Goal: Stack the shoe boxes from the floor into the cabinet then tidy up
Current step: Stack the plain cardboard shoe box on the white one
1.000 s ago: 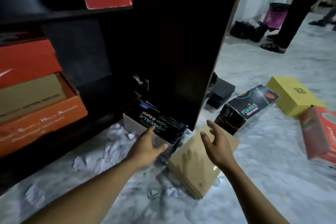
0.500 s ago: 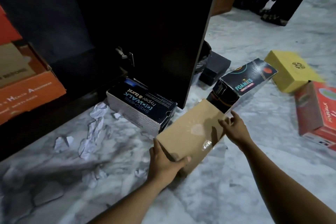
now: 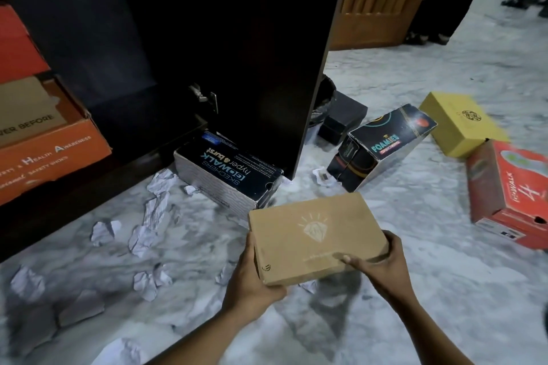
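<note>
Item 1: brown shoe box (image 3: 317,234), resting on the floor (image 3: 430,290) 0.5 s ago, now raised clear of it near the open cabinet (image 3: 89,53), left hand (image 3: 252,278) and right hand (image 3: 384,261) each gripping a near corner with curled fingers, so judged ready for shelving.

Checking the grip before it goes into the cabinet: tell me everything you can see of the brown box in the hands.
The brown box is plain cardboard, closed, with a faint white diamond emblem on its lid. It is held lid up, roughly level. The left hand cups its near left corner; the right hand grips its right end, fingers along the front wall. It seems held above the marble floor, a shadow beneath it. No other box touches it.
</note>
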Tool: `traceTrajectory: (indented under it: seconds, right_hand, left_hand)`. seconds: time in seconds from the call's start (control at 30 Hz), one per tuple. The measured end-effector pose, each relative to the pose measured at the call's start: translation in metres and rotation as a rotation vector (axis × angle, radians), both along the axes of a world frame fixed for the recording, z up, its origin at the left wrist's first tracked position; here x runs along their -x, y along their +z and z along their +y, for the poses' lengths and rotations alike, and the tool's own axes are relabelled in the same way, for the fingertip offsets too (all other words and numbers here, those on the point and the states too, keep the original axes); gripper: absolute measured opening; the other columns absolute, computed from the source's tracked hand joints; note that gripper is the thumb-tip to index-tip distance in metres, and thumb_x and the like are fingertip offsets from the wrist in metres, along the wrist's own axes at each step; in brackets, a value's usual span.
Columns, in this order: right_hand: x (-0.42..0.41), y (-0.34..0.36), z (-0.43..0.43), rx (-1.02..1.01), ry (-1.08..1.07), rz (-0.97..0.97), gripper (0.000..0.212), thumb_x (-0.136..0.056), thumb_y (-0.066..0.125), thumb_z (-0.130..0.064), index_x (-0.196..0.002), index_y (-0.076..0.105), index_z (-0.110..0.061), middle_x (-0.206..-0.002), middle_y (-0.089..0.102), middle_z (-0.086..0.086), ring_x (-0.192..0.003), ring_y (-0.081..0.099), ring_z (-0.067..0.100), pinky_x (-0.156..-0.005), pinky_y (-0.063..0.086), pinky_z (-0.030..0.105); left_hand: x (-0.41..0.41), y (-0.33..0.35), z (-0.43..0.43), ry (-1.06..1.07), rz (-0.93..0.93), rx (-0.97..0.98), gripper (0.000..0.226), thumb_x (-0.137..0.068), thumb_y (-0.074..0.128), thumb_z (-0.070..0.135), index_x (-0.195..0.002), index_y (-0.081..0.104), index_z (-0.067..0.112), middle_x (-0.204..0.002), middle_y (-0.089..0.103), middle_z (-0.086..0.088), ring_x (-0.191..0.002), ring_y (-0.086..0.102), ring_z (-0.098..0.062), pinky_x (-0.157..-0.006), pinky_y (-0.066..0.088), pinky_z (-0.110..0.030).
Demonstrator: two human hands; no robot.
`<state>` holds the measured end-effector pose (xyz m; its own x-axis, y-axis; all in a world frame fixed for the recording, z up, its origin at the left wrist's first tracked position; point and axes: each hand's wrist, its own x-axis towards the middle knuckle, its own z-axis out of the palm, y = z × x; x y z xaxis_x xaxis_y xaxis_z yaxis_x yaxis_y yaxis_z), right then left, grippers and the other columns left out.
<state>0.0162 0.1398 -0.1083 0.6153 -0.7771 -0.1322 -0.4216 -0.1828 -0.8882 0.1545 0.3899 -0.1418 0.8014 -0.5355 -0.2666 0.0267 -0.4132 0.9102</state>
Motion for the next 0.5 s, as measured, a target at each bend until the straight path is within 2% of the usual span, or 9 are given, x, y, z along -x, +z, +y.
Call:
traceTrajectory:
  seconds: [0.13,0.23,0.3,0.37,0.43,0.5]
  right_hand:
    - [0.006,0.02,0.016,0.028,-0.013,-0.082,0.106,-0.028,0.095,-0.05,-0.121,0.048,-0.031,-0.117,0.058,-0.016,-0.106,0.059,0.005,-0.075,0.05,0.023]
    - [0.0,0.051,0.03,0.049,0.054,-0.133,0.119,-0.025,0.093,-0.05,-0.134,0.047,-0.037,-0.127,0.054,-0.018,-0.113,0.055,0.003,-0.083,0.047,0.022]
    - [-0.009,0.078,0.043,0.071,0.102,-0.164,0.133,-0.025,0.092,-0.052,-0.146,0.041,-0.03,-0.129,0.049,-0.013,-0.112,0.05,-0.002,-0.082,0.043,0.013]
    - [-0.02,0.106,0.059,0.108,0.141,-0.207,0.136,-0.027,0.092,-0.056,-0.15,0.038,-0.029,-0.129,0.047,-0.011,-0.11,0.049,-0.004,-0.08,0.043,0.012]
    - [-0.035,0.133,0.076,0.148,0.176,-0.27,0.135,-0.031,0.094,-0.058,-0.15,0.036,-0.032,-0.132,0.046,-0.01,-0.118,0.05,0.005,-0.088,0.048,0.021]
    - [-0.053,0.164,0.094,0.171,0.206,-0.344,0.13,-0.035,0.096,-0.056,-0.15,0.036,-0.035,-0.134,0.044,-0.009,-0.122,0.049,0.014,-0.094,0.051,0.034]
  left_hand:
    - [0.001,0.022,0.012,0.055,-0.08,0.004,0.143,-0.041,0.092,0.047,-0.152,0.003,0.056,-0.133,0.053,0.022,-0.113,0.058,0.001,-0.09,0.055,-0.032]
    - [-0.004,0.054,0.027,0.107,-0.152,0.004,0.15,-0.036,0.092,0.062,-0.154,0.001,0.049,-0.138,0.04,0.02,-0.124,0.049,-0.007,-0.101,0.048,-0.033]
    - [-0.012,0.078,0.04,0.152,-0.198,0.012,0.154,-0.029,0.091,0.072,-0.154,0.002,0.051,-0.143,0.042,0.019,-0.128,0.049,-0.009,-0.105,0.048,-0.038]
    - [-0.023,0.109,0.055,0.184,-0.244,0.058,0.154,-0.022,0.092,0.073,-0.152,0.011,0.053,-0.142,0.049,0.02,-0.127,0.052,-0.009,-0.1,0.051,-0.04]
    - [-0.037,0.146,0.073,0.211,-0.292,0.134,0.146,-0.022,0.095,0.067,-0.146,0.021,0.054,-0.133,0.05,0.03,-0.121,0.054,0.0,-0.095,0.05,-0.03]
    - [-0.055,0.189,0.096,0.232,-0.352,0.194,0.149,-0.023,0.098,0.062,-0.15,0.022,0.047,-0.13,0.053,0.029,-0.119,0.055,0.003,-0.094,0.049,-0.023]
